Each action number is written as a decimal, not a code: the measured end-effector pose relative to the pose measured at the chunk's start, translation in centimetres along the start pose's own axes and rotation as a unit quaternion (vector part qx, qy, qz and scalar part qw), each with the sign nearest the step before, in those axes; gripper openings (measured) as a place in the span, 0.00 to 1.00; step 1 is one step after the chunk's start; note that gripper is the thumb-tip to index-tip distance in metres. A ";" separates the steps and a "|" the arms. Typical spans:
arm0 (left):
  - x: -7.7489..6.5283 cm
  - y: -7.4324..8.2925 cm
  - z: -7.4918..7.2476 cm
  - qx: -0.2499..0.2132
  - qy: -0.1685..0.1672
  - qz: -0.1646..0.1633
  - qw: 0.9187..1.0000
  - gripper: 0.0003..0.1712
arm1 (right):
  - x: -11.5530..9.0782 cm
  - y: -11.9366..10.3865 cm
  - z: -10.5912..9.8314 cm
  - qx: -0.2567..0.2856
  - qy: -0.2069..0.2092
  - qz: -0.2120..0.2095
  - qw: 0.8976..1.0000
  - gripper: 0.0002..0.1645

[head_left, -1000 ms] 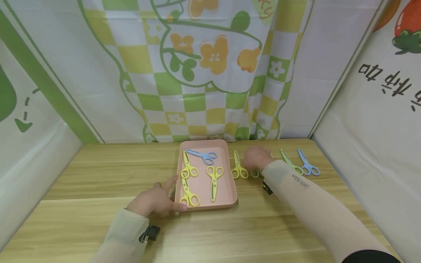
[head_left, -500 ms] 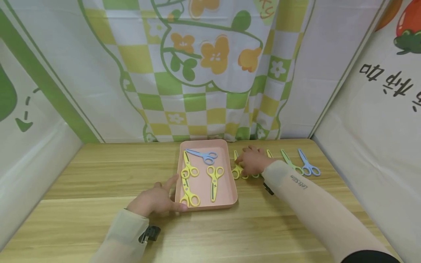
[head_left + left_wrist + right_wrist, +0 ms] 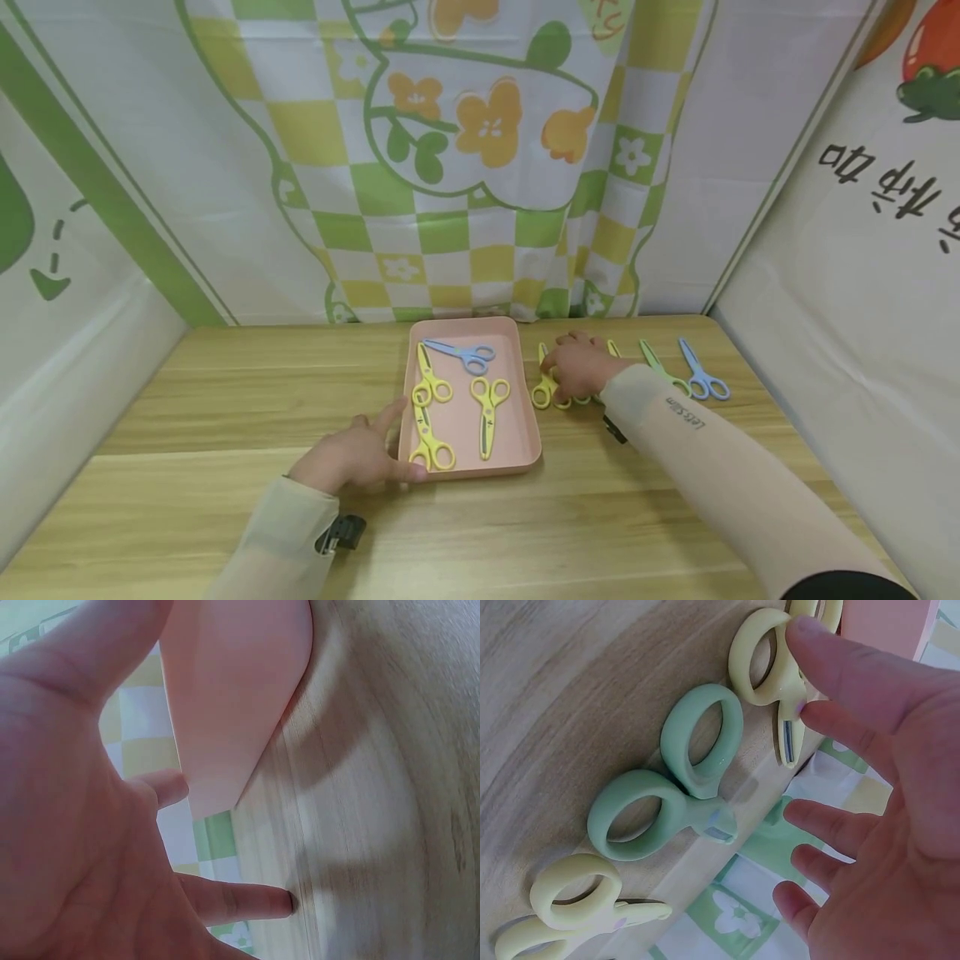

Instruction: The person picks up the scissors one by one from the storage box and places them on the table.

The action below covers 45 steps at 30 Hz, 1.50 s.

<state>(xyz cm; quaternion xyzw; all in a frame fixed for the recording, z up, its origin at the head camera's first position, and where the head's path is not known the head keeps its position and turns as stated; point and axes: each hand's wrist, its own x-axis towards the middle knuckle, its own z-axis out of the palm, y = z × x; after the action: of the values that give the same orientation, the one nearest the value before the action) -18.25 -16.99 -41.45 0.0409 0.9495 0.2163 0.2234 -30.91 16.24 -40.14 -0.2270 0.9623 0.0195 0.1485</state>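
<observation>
Head view: pink tray touched at near left corner by left hand, fingers spread; 4 scissors held inside. Beside tray, yellow scissors touched on table by right hand; thumb, index finger on it, whether pinched cannot be told.

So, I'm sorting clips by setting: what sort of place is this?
Probably a small indoor booth, playfully decorated, though I can't be sure: a wooden table stands between white side walls with cartoon prints, and a checked cloth with flowers hangs behind it.
</observation>
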 end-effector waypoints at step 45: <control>-0.2 0.2 -0.2 0.011 0.001 0.000 1.000 0.72 | -0.2 -8.0 0.0 -0.076 -0.057 -0.256 0.962 0.26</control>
<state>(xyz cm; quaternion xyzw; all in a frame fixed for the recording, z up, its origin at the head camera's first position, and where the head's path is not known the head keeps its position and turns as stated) -18.13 -16.89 -41.15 0.0433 0.9522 0.2060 0.2215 -27.18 9.15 -39.80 -0.4752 0.8575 0.0671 0.1853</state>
